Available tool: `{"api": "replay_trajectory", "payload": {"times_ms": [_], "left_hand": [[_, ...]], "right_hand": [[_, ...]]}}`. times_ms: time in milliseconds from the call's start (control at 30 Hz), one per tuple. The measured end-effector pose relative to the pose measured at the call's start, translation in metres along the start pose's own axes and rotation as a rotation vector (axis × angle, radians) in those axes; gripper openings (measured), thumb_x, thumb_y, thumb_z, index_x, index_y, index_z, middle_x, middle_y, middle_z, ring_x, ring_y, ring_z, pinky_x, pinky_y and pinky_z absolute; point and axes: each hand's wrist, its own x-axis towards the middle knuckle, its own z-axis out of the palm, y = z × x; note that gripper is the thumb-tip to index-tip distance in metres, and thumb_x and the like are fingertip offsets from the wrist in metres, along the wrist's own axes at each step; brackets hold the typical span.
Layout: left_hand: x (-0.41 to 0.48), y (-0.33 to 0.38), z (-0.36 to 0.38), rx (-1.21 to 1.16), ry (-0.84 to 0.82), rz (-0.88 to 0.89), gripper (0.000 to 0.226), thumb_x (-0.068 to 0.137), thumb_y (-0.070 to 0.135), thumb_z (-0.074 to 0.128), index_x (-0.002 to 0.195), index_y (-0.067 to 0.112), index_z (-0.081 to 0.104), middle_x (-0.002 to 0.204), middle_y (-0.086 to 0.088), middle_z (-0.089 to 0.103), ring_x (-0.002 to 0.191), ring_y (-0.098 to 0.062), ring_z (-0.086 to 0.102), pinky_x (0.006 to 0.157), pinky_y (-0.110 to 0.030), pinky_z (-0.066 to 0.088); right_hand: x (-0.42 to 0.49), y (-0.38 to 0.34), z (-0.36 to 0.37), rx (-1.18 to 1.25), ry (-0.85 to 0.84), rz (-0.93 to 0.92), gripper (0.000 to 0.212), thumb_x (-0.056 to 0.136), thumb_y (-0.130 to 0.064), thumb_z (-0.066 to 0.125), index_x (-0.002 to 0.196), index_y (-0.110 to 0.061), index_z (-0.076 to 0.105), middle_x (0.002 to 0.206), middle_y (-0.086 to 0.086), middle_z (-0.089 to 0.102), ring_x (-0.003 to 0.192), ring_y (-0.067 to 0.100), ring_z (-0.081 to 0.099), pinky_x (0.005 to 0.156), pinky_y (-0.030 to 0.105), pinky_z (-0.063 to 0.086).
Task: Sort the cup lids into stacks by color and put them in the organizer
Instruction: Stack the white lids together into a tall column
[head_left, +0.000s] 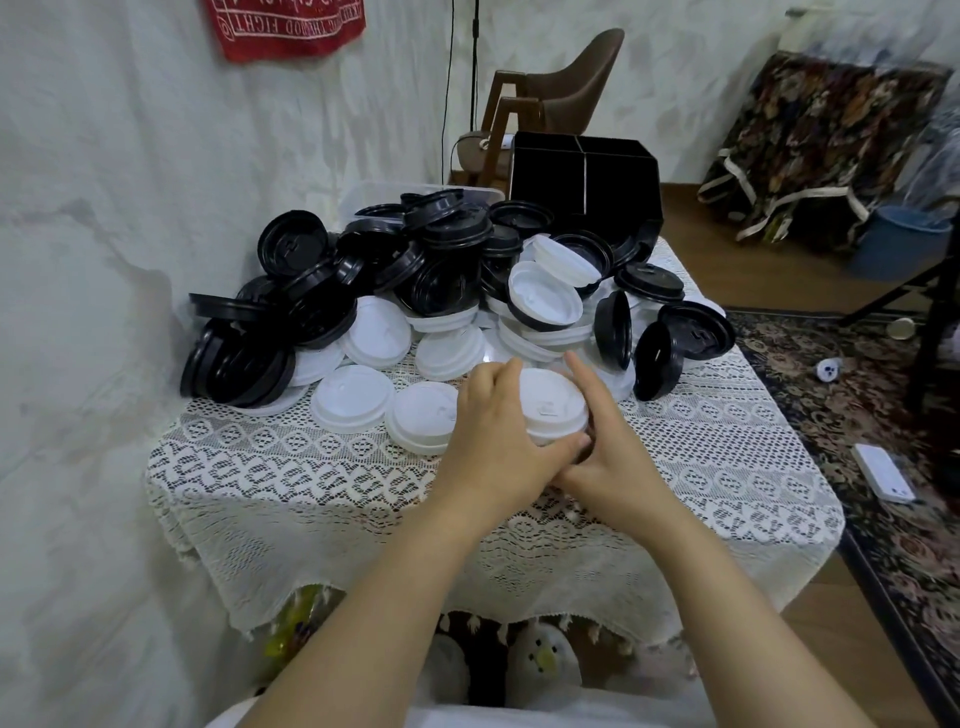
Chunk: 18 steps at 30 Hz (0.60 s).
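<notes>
The white stack (553, 402) of lids sits mid-table, gripped between both hands. The left hand (493, 431) curls its fingers round the stack's left side, thumb along the near rim. The right hand (613, 452) wraps the right side, forefinger stretched along it. Loose lids (415, 291), black and white, heap along the table's (727, 467) far edge. The organizer (587, 176) stands at the far right corner, divided, too dark inside to tell its contents. A clear bin (374, 195) shows behind the heap.
</notes>
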Motion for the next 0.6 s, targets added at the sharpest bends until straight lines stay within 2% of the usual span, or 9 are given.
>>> {"api": "replay_trajectory", "payload": {"times_ms": [100, 233, 300, 333, 400, 433, 500, 567, 600], "left_hand": [[0.002, -0.001, 0.003, -0.014, -0.025, -0.017, 0.094, 0.081, 0.048, 0.07, 0.152, 0.015, 0.016, 0.142, 0.004, 0.021, 0.135, -0.012, 0.018, 0.106, -0.025, 0.026], [0.001, -0.002, 0.004, 0.006, -0.06, -0.011, 0.092, 0.084, 0.047, 0.066, 0.152, 0.016, 0.012, 0.142, 0.006, 0.016, 0.134, -0.009, 0.014, 0.105, -0.024, 0.025], [0.0, -0.004, 0.002, -0.014, -0.101, -0.002, 0.091, 0.087, 0.046, 0.062, 0.153, 0.017, 0.007, 0.146, 0.009, 0.011, 0.137, -0.006, 0.009, 0.108, -0.023, 0.022], [0.0, -0.005, 0.001, -0.04, -0.133, -0.005, 0.089, 0.089, 0.046, 0.059, 0.153, 0.018, 0.004, 0.15, 0.012, 0.007, 0.139, -0.005, 0.005, 0.114, -0.028, 0.022], [-0.001, -0.008, -0.001, -0.062, -0.195, -0.003, 0.084, 0.092, 0.042, 0.051, 0.154, 0.019, -0.001, 0.154, 0.015, 0.001, 0.143, -0.006, 0.0, 0.118, -0.04, 0.022], [-0.001, -0.009, -0.002, -0.051, -0.212, 0.005, 0.082, 0.093, 0.04, 0.049, 0.154, 0.02, -0.002, 0.155, 0.015, 0.0, 0.143, -0.006, -0.001, 0.118, -0.042, 0.022], [0.0, -0.012, -0.003, -0.031, -0.225, 0.023, 0.081, 0.091, 0.041, 0.047, 0.154, 0.021, -0.001, 0.156, 0.015, 0.0, 0.144, -0.009, 0.001, 0.118, -0.043, 0.022], [0.0, -0.013, -0.007, -0.042, -0.241, 0.032, 0.088, 0.081, 0.047, 0.048, 0.154, 0.024, 0.005, 0.155, 0.015, 0.006, 0.144, -0.011, 0.005, 0.117, -0.044, 0.023], [0.0, -0.014, -0.012, -0.061, -0.255, 0.032, 0.091, 0.075, 0.048, 0.048, 0.153, 0.026, 0.008, 0.154, 0.016, 0.009, 0.143, -0.01, 0.006, 0.117, -0.045, 0.021]], "right_hand": [[0.0, 0.001, -0.001, -0.012, 0.011, -0.029, 0.094, 0.068, -0.01, 0.075, 0.149, -0.029, 0.029, 0.145, -0.013, 0.039, 0.131, -0.001, 0.041, 0.107, 0.025, 0.041], [0.002, 0.004, 0.0, -0.102, -0.003, -0.105, 0.08, 0.073, -0.007, 0.075, 0.14, -0.033, 0.041, 0.146, -0.01, 0.037, 0.13, -0.014, 0.032, 0.099, 0.003, 0.029], [0.002, 0.005, -0.001, -0.123, -0.008, -0.114, 0.074, 0.077, 0.001, 0.074, 0.136, -0.034, 0.047, 0.149, -0.009, 0.034, 0.126, -0.02, 0.03, 0.093, -0.002, 0.029], [0.002, 0.004, -0.001, -0.118, -0.01, -0.112, 0.072, 0.078, 0.003, 0.073, 0.135, -0.033, 0.049, 0.149, -0.01, 0.033, 0.121, -0.021, 0.035, 0.089, -0.002, 0.032], [0.002, 0.003, -0.001, -0.104, -0.019, -0.101, 0.069, 0.078, 0.003, 0.073, 0.134, -0.032, 0.05, 0.149, -0.01, 0.031, 0.114, -0.003, 0.044, 0.079, 0.001, 0.04], [0.002, 0.002, -0.001, -0.096, -0.018, -0.099, 0.067, 0.079, 0.001, 0.073, 0.134, -0.03, 0.051, 0.148, -0.01, 0.031, 0.113, 0.003, 0.042, 0.076, 0.001, 0.041], [0.002, 0.0, 0.0, -0.079, -0.007, -0.111, 0.063, 0.08, -0.003, 0.075, 0.132, -0.029, 0.053, 0.146, -0.009, 0.034, 0.113, -0.004, 0.043, 0.077, -0.002, 0.038], [0.004, 0.0, 0.001, -0.058, 0.002, -0.114, 0.063, 0.076, -0.005, 0.079, 0.129, -0.029, 0.056, 0.144, -0.007, 0.04, 0.116, -0.017, 0.042, 0.084, -0.002, 0.037], [0.004, 0.001, 0.001, -0.037, 0.005, -0.11, 0.063, 0.074, -0.005, 0.081, 0.128, -0.028, 0.057, 0.142, -0.007, 0.042, 0.117, -0.018, 0.041, 0.087, 0.0, 0.037]]}}
